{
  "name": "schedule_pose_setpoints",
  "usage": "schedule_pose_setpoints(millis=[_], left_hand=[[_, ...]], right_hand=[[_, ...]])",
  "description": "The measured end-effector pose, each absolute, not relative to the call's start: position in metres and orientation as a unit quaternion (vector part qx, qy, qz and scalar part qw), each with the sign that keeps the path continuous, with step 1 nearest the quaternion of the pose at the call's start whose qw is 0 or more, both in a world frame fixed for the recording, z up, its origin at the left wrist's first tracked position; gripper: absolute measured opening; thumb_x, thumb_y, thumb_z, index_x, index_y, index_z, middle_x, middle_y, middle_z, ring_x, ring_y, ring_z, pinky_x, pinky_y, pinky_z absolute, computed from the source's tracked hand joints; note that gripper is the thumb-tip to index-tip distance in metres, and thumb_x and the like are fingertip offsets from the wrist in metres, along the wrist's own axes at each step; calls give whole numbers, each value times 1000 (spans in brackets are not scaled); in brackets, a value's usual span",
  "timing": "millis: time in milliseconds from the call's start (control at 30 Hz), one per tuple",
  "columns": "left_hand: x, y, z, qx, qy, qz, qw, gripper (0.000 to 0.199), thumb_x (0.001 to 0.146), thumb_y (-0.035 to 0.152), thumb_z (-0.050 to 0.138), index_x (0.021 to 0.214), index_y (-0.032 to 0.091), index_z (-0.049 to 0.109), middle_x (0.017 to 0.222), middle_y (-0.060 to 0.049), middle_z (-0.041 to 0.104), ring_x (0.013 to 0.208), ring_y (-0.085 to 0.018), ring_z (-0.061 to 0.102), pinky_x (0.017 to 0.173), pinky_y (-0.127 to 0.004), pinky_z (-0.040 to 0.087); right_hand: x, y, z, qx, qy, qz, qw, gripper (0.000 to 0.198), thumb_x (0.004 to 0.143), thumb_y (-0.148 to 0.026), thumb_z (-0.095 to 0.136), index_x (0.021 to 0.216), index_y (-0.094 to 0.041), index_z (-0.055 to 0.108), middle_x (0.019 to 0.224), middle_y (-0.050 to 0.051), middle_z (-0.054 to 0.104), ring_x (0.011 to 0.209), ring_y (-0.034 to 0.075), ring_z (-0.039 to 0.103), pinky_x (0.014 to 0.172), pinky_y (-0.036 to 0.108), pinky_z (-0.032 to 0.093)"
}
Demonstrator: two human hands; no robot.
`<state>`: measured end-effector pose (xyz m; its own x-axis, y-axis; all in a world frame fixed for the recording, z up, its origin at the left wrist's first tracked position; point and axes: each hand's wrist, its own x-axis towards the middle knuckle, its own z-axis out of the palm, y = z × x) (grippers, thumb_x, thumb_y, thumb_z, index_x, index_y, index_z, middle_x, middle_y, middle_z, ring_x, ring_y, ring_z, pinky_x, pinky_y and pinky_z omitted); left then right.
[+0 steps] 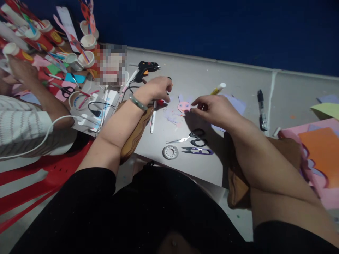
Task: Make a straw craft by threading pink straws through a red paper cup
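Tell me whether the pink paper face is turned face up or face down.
Face up: the pink paper face shows both its eyes to the camera, with the right hand at its edge.

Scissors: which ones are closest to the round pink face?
The black-handled scissors lying between the round pink face and the snips; the other scissors lie farther left, among coloured papers near another person's arm.

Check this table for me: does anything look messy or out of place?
Yes: what look like loose scraps litter the table beside the pink paper face, scattered rather than piled, so that spot looks untidy.
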<state>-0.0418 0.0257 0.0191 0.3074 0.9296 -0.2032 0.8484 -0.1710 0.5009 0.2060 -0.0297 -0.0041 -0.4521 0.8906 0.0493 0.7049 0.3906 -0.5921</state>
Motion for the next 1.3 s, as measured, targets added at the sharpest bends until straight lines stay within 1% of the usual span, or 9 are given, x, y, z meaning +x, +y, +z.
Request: schedule_pose_setpoints(millis=[100, 200, 300, 433, 567, 667, 867, 1067, 1300], left_hand=[[-38, 19, 25, 790, 569, -10, 226, 32, 52, 9, 88, 72, 20, 66, 72, -1, 54, 83, -22, 57, 72, -29, 38], [-35, 18, 26, 801, 565, -67, 186, 34, 57, 6, 84, 84, 20, 67, 78, -2, 55, 88, -25, 58, 73, -30, 39], [-33, 20, 24, 805, 556, -102, 181, 41, 60, 0, 78, 95, 19, 68, 80, -2, 58, 90, -25, 60, 77, -31, 42], [-33, 21, 24, 809, 548, -125, 174, 48, 66, -7, 67, 108, 15, 71, 93, -7, 66, 102, -28, 63, 87, -34, 45], [-33, 14, 36, 816, 531, -133, 183, 48, 74, -3, 60, 118, 13, 70, 114, -12, 71, 113, -28, 63, 97, -36, 46], [-34, 10, 44, 817, 528, -132, 191, 47, 77, -2, 56, 120, 12, 70, 124, -15, 69, 115, -28, 63, 99, -39, 48], [-36, 12, 46, 822, 526, -110, 188, 53, 76, -3, 54, 125, 11, 67, 121, -15, 70, 115, -28, 63, 99, -39, 48], [-38, 15, 42, 822, 531, -105, 175, 51, 78, 0, 55, 124, 15, 68, 118, -12, 71, 118, -26, 62, 96, -33, 45], [-38, 17, 39, 825, 536, -95, 155, 46, 81, 6, 56, 124, 16, 68, 117, -9, 71, 107, -21, 60, 89, -30, 42]], right_hand=[[196, -44, 2, -380, -878, 275, 93, 8, 86, -29, 69, 89, -28, 77, 82, 0, 75, 71, 19, 63, 66, 32, 40], [184, -56, -3, -300, -917, 260, 33, 16, 92, -32, 63, 100, -33, 77, 88, -1, 76, 72, 17, 63, 63, 30, 36], [174, -64, -12, -246, -944, 219, 10, 26, 96, -29, 56, 115, -32, 73, 93, 2, 76, 73, 18, 62, 62, 31, 35], [161, -73, -17, -237, -961, 142, -5, 36, 102, -31, 45, 129, -26, 68, 93, 7, 73, 69, 18, 58, 59, 32, 28], [141, -81, -21, -251, -966, 56, -30, 45, 104, -28, 37, 143, -25, 57, 98, 11, 70, 61, 16, 48, 58, 33, 18], [128, -85, -28, -239, -970, 37, -36, 49, 103, -22, 34, 149, -22, 50, 105, 14, 68, 61, 15, 44, 59, 33, 18], [117, -90, -32, -224, -973, 1, -60, 52, 101, -13, 27, 150, -18, 44, 104, 14, 66, 66, 19, 50, 61, 35, 22], [129, -101, -19, -246, -966, -34, -74, 48, 100, -10, 30, 144, -17, 48, 101, 14, 66, 70, 20, 53, 64, 35, 24], [172, -101, -19, -289, -947, -91, -103, 48, 99, -9, 33, 141, -16, 55, 98, 15, 65, 72, 22, 54, 65, 35, 25]])
